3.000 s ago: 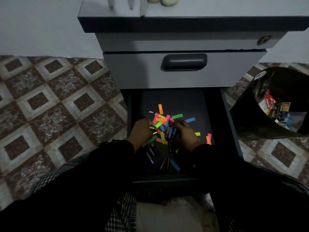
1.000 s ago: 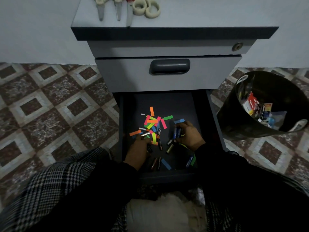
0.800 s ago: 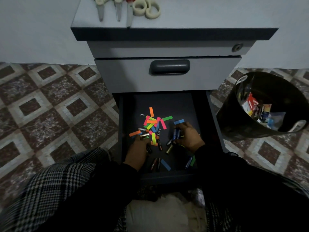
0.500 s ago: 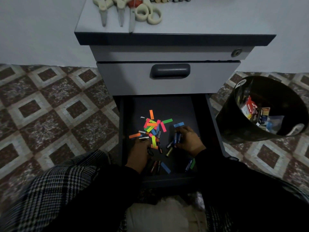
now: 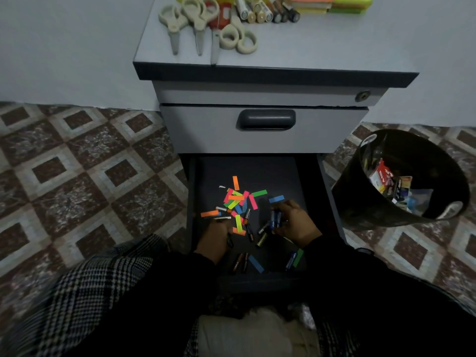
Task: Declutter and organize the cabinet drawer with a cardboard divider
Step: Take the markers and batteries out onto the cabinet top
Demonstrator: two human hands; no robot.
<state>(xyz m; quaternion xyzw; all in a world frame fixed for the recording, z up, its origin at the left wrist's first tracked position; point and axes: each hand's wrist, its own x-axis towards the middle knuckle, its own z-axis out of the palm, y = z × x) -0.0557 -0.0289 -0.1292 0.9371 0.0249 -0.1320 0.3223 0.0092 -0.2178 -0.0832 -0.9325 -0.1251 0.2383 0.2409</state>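
The bottom drawer of the grey cabinet is pulled out, its dark floor strewn with bright paper strips and loose batteries. My right hand is inside at the right, fingers curled round a few blue batteries. My left hand lies at the left of the drawer with a battery under its fingers; whether it grips it is unclear. No cardboard divider is in view.
On the cabinet top lie scissors, a row of batteries and sticky-note pads. The drawer above is closed. A black waste bin with packaging stands to the right on the tiled floor.
My view has tilted up, showing more of the cabinet top. My right hand keeps hold of the blue batteries and has hardly moved; the left hand has stayed low at the left.
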